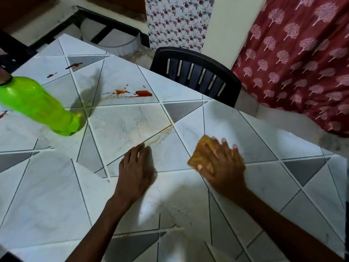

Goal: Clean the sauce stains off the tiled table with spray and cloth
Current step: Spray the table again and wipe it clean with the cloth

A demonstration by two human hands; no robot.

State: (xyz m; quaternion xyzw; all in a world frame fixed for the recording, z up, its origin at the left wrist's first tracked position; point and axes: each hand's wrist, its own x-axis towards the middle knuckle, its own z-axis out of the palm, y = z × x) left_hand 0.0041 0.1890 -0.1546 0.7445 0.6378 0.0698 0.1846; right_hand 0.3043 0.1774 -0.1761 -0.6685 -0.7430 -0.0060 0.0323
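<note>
My right hand (221,163) lies flat with spread fingers on a folded yellow cloth (200,156), pressing it onto the tiled table (56,195). My left hand (137,167) rests palm down on the tiles to the left of the cloth, holding nothing. A faint orange smear (160,138) runs along a grout line just beyond both hands. Red sauce stains (139,93) sit farther back at the centre, with smaller ones (73,66) at the far left. A green spray bottle (37,105) stands on the table at the left.
A black slatted chair (196,74) is pushed against the table's far edge. A red patterned curtain (302,63) hangs at the right and a floral one (177,21) behind. Another small red stain (3,114) shows at the left edge.
</note>
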